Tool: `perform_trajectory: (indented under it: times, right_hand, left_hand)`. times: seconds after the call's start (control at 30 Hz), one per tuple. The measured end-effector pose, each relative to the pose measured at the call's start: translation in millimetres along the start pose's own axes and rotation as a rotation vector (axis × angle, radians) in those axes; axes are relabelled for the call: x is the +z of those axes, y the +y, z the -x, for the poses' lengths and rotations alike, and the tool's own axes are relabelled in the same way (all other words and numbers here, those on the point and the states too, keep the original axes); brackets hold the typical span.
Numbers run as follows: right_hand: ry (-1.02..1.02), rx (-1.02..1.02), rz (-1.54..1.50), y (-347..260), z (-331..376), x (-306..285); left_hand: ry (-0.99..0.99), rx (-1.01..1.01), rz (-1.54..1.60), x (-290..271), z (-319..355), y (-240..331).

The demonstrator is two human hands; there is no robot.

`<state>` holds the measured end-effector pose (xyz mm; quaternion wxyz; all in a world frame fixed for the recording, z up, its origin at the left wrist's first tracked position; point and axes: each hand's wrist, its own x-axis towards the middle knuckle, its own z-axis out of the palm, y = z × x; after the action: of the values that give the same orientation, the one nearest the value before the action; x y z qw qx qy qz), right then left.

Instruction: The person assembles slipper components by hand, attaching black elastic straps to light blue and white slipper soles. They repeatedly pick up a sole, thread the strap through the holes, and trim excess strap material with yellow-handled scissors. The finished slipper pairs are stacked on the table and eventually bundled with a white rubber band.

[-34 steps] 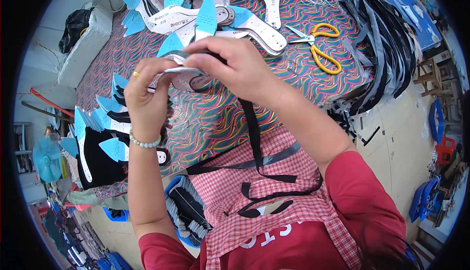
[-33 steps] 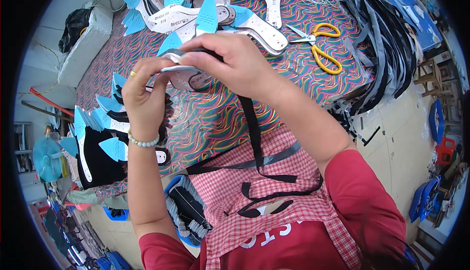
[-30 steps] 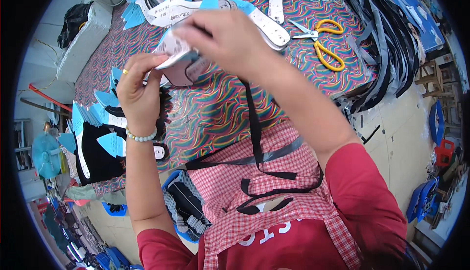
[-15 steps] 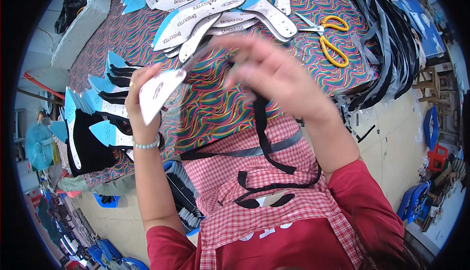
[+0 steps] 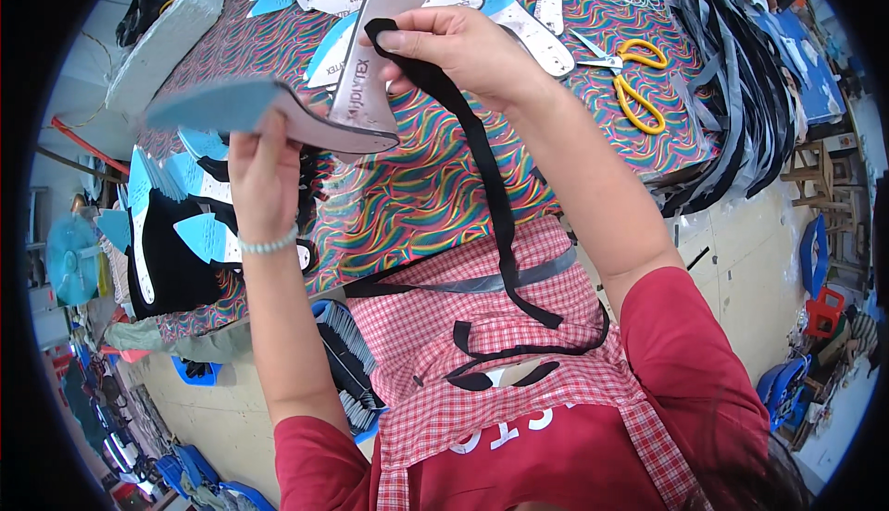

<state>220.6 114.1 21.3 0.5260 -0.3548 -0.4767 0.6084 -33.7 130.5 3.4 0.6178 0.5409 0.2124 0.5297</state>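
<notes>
Head view: patterned table [image 5: 417, 196] with stacked insole pieces and yellow scissors [image 5: 639, 85], left hand [image 5: 264, 164] gripping a blue-faced insole [image 5: 269, 113] raised above it, right hand [image 5: 463, 43] pinching a black strap [image 5: 482, 159] end, strap hanging to the checked apron [image 5: 482, 326].

Our left hand [image 5: 264, 164] grips a blue-backed insole [image 5: 269, 115]; our right hand [image 5: 463, 43] pinches a black strap [image 5: 486, 173] — probably touching a second insole [image 5: 370, 57].
</notes>
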Motion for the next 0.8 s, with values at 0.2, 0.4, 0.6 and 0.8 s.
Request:
perform_trajectory:
  times: [0.2, 0.4, 0.6, 0.8]
  right_hand:
    - [0.203, -0.294, -0.355, -4.4, -9.0, 1.7]
    - [0.443, -0.743, -0.445, -28.8, -27.1, 11.6]
    - [-0.104, -0.623, 1.324, 24.6, 30.9, 12.0]
    - [-0.215, 0.33, 0.199, -15.0, 126.6, 54.7]
  left_hand:
    - [-0.164, 0.399, -0.167, 5.3, 73.3, 28.8]
    - [0.06, 0.327, 0.483, -33.2, 120.3, 89.6]
    - [0.591, -0.065, -0.139, -14.4, 155.6, 69.0]
    - [0.41, -0.3, 0.027, 3.3, 144.2, 46.9]
